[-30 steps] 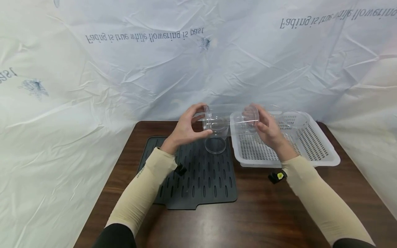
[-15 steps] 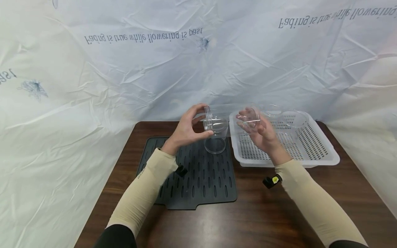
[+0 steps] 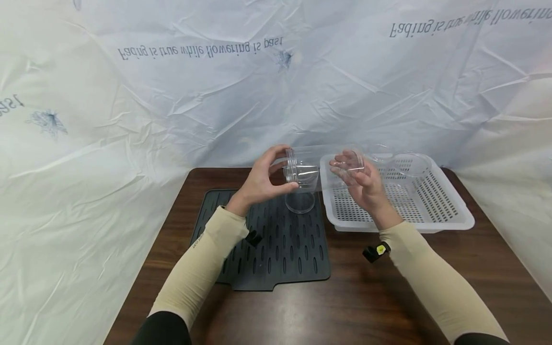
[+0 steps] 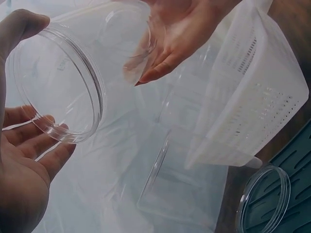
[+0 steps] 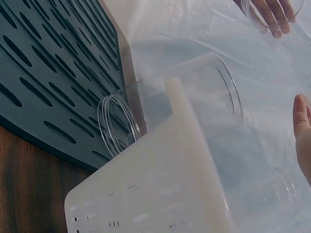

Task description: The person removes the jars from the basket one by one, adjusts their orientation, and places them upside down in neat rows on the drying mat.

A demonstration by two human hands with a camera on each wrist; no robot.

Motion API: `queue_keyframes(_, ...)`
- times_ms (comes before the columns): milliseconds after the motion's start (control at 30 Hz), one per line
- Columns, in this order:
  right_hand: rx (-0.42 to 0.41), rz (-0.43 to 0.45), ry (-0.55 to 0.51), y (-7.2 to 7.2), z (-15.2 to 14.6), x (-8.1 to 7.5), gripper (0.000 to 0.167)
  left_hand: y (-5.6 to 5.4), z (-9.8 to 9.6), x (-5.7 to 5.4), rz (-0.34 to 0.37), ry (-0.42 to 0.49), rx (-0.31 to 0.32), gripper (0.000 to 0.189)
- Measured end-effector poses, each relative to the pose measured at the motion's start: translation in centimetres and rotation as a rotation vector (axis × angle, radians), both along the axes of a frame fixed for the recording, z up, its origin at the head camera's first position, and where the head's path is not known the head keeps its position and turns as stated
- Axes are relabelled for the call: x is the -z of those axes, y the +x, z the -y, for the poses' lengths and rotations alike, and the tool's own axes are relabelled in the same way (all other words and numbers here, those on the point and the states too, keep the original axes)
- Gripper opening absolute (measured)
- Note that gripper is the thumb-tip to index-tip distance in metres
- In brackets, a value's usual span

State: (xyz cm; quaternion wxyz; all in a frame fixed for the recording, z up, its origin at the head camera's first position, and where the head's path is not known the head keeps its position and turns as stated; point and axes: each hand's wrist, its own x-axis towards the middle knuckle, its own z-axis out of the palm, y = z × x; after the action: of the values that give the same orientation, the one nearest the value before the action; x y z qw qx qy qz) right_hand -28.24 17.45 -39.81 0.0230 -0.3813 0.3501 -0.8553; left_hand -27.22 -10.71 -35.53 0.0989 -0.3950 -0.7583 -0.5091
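Observation:
A large clear plastic jar (image 3: 323,165) lies on its side in the air. My left hand (image 3: 269,175) grips its ridged mouth, thumb and fingers spread around the rim, which the left wrist view shows facing me. At the jar's base my right hand (image 3: 364,184) has its fingers extended, seen through the clear plastic. Below, a second clear jar (image 5: 223,82) stands mouth down, its ringed rim (image 5: 109,126) on the dark drying mat (image 3: 276,249). In the right wrist view, only part of my right hand (image 5: 302,141) shows at the edge.
A white perforated basket (image 3: 401,226) stands right of the mat, with clear round-ended containers (image 3: 411,165) at its back. The brown wooden table (image 3: 327,311) runs beneath everything. A white printed sheet (image 3: 207,96) hangs behind it.
My right hand has shifted slightly left and turned at the jar's base, its fingers extending from a more curled hold. My left hand keeps nearly the same place on the jar's mouth.

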Motion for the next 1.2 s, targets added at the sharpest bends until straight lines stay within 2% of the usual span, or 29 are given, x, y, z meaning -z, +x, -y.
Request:
queue_keyframes(100,0.019,0.003,0.005,0.0,0.1,-0.1,0.056,0.3,0.0,-0.4,0.022,-0.009,0.0,0.083)
queue_keyframes(233,0.053,0.005,0.011,-0.1,0.1,-0.4,0.059,1.6,0.0,-1.6,0.049,-0.036,0.002,0.084)
queue_keyframes(367,0.082,0.021,-0.001,-0.1,0.0,-0.7,0.065,2.7,0.2,-2.6,0.047,-0.074,-0.005,0.087)
queue_keyframes(467,0.106,0.034,-0.003,0.0,-0.2,-1.3,0.067,1.7,0.7,-1.5,0.029,-0.099,-0.02,0.09)
queue_keyframes(600,0.155,0.039,0.052,0.2,-0.5,-2.0,0.069,0.0,1.7,0.4,-0.006,-0.152,-0.059,0.101)
queue_keyframes(767,0.195,-0.054,0.107,-0.2,-0.9,-2.7,0.07,-0.2,3.1,1.1,-0.016,-0.238,-0.128,0.101)
queue_keyframes(900,0.194,-0.098,0.128,-0.5,-1.0,-3.3,0.067,-0.1,4.0,1.8,0.009,-0.297,-0.171,0.097)
queue_keyframes(1067,0.208,-0.093,0.19,-0.3,-1.1,-3.8,0.073,0.1,5.3,2.7,0.069,-0.389,-0.227,0.097)
queue_keyframes(1200,0.245,-0.061,0.266,0.1,-1.1,-4.2,0.074,-0.1,6.6,3.9,0.106,-0.452,-0.264,0.099)
